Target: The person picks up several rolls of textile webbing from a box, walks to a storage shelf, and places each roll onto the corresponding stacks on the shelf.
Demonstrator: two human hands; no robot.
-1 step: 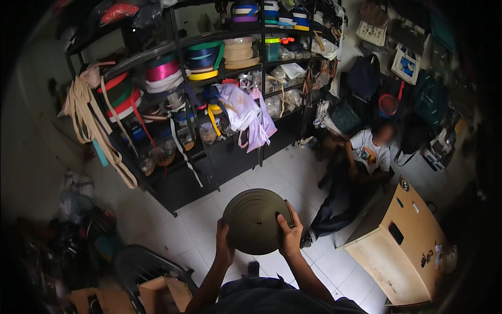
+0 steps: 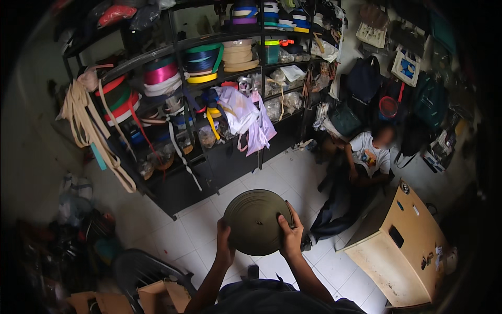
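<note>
Between both hands, above the tiled floor, is a flat round roll of olive-green webbing (image 2: 254,224). Faint rings run around its face and a small dark hole marks its centre. My left hand (image 2: 225,245) grips the left rim, its fingers mostly hidden behind the roll. On the opposite rim, my right hand (image 2: 291,231) presses its thumb on the face while the other fingers wrap the edge. The roll's broad face is turned up toward me.
Ahead, a black shelf rack (image 2: 219,36) carries coloured strap rolls, with beige straps (image 2: 86,110) hanging off its left end. A person (image 2: 368,152) sits at the right near a wooden cabinet (image 2: 402,240). A black chair (image 2: 149,269) and cardboard boxes (image 2: 164,295) are at lower left.
The view has shifted very slightly. Both hands keep the same grip on the roll of webbing.
</note>
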